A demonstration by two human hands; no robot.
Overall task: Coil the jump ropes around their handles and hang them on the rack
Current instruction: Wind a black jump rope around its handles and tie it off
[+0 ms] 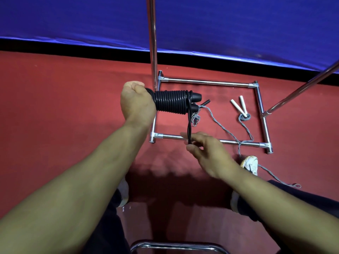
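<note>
Red carpeted floor (55,99), blue padded wall (73,19) along the 12 o'clock edge, black strip at its foot. Chrome rack (207,82) stands on the floor just past your hands: rectangular base frame, one upright post at 12 o'clock, a slanting bar running off toward 2 o'clock.

Step in hand: finishing the coil on the black jump rope (170,102). Your left hand (136,102) is clenched round the butt of the paired handles, held level, tips pointing to 3 o'clock. Turns lie tight and side by side along nearly the whole length. Your right hand (205,149) pinches the last doubled tail of the rope between thumb and fingertips, at 5 o'clock from the coil, the tail hanging twisted from the handle tips.

Next move, as I judge it: tuck or lock that tail under the final turns so the coil cannot spring loose, then lift the bundle to the rack. Keep the left grip firm until the tail is secured.

Still to do: grey braided jump rope (227,131) with white handles (240,106) lies loose inside the rack base at 3 o'clock, its cord trailing over the frame past a white shoe (251,165).

Writing: no brand, label or lettering readable anywhere.
</note>
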